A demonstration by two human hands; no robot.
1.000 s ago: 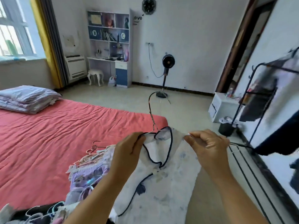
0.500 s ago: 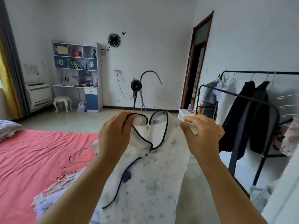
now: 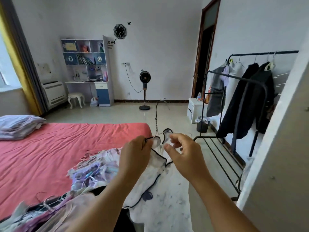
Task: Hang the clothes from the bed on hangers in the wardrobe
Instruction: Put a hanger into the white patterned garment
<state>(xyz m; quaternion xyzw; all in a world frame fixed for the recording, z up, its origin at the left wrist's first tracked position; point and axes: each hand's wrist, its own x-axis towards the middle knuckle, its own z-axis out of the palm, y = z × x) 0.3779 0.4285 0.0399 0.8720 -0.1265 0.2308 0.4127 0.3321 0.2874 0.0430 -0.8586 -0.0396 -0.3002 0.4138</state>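
A white dress (image 3: 160, 195) with dark piping and pale blue flowers hangs in front of me on a thin wire hanger (image 3: 156, 118), whose hook points up. My left hand (image 3: 135, 154) grips the collar's left side. My right hand (image 3: 182, 153) is at the collar's right side with fingers curled around the fabric edge. A heap of pale purple clothes and hangers (image 3: 93, 169) lies on the red bed (image 3: 50, 148). The black clothes rail (image 3: 250, 77) stands to the right with dark coats on it.
A white wall panel (image 3: 284, 148) rises close on my right. A small bin (image 3: 202, 125) and white bedside cabinet (image 3: 194, 108) stand beside the rail. A standing fan (image 3: 144, 91), a desk with shelves (image 3: 87, 71) and a stool (image 3: 76, 99) line the far wall.
The dress and both hands have dropped lower in view as my head tilted down. My right hand has shifted inward along the collar.
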